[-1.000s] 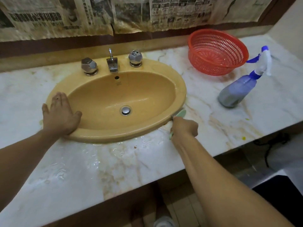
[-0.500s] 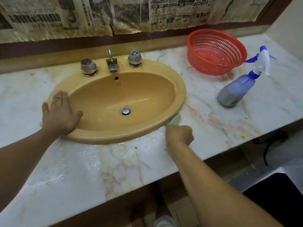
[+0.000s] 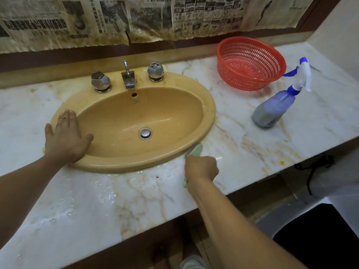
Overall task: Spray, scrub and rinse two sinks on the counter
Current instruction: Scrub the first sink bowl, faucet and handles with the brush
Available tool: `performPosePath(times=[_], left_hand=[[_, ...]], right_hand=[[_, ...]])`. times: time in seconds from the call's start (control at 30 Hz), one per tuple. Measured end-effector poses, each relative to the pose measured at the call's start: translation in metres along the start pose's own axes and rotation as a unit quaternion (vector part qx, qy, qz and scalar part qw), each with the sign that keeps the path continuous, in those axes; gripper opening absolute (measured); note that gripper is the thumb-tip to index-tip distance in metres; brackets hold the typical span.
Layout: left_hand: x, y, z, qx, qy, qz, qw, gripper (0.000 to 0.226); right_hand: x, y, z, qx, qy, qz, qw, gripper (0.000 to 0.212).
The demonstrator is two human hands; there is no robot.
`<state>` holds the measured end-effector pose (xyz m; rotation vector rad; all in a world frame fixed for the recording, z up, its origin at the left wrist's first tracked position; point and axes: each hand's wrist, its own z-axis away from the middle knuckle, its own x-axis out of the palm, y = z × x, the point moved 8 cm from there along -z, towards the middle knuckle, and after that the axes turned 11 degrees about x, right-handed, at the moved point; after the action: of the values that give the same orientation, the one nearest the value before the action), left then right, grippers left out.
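From my feed, the pale green brush (image 3: 196, 149) lies with its long axis running away from me and a little to the right. Its rounded head points at the front-right edge of the sink (image 3: 120, 160), right where the rim meets the counter (image 3: 97, 200). The right hand (image 3: 201, 166) is fisted round the handle, fingers curled tight. It hides most of the shaft, so I see only the head above the knuckles and a stub of handle below the wrist. I cannot make out the bristles.

The sink is a glossy mustard-yellow oval set into the counter, its long axis left to right. A round metal drain plug (image 3: 145, 133) sits at the bottom. The left hand (image 3: 66, 136) rests flat on the left rim, fingers straight and together, thumb splayed toward the bowl, holding nothing.

At the back stand a tarnished spout (image 3: 128, 78) and two faceted metal knobs (image 3: 100, 81). The counter is veined white marble, stained yellow-brown, with water pooled along the sink's front edge.

To the right a translucent blue spray bottle (image 3: 274, 109) stands well apart from the sink, nozzle to the right. Behind it sits a red perforated plastic basket (image 3: 242, 78). Yellowed newspaper (image 3: 136, 18) covers the wall, cut off at the top.
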<state>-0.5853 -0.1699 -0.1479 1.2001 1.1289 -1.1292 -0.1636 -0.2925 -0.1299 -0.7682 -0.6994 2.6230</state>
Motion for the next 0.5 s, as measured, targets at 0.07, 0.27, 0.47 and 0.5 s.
performPosePath(times=[0.07,0.27,0.47,0.5], left_hand=[[0.0,-0.001,0.0,0.002,0.0,0.006,1.0,0.086],[-0.003,-0.006,0.002,0.026,0.027,0.037,0.999,0.084],[-0.004,-0.01,-0.002,0.041,0.034,0.057,0.997,0.081],[-0.003,-0.012,-0.003,0.042,0.028,0.061,0.997,0.079]], right_hand=[[0.001,0.007,0.002,-0.002,0.003,0.002,1.0,0.017],[-0.018,-0.062,-0.035,-0.062,0.072,-0.007,0.995,0.024],[-0.024,-0.14,-0.055,-0.247,0.133,0.242,0.929,0.021],[-0.018,-0.153,-0.056,-0.272,0.135,0.283,0.91,0.022]])
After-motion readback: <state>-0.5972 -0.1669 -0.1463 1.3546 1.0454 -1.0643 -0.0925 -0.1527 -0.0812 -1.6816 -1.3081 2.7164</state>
